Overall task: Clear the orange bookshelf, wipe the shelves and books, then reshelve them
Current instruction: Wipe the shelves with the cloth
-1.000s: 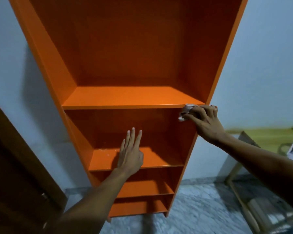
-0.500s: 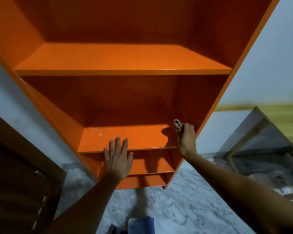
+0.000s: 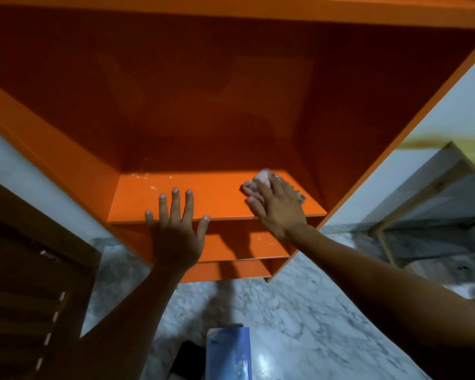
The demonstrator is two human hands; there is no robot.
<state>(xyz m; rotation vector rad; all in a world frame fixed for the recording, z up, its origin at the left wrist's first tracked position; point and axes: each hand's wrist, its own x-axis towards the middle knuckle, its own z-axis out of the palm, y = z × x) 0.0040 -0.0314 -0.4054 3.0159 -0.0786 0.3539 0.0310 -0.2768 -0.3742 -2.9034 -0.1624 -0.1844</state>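
**Cloth on the shelf board**

The tall orange wooden bookshelf [image 3: 231, 105] stands on grey marbled floor [image 3: 299, 311], its boards bare. The left hand [image 3: 176, 226] lies flat, fingers spread wide, on one board's front edge. The right hand [image 3: 277, 207] presses a crumpled pinkish-white cloth [image 3: 259, 179] onto that board's right side, fingers covering it.

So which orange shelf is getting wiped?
The shelf both hands touch: the right hand presses a pale cloth on it, and the left hand rests on its front edge. The lower shelves aren't touched.
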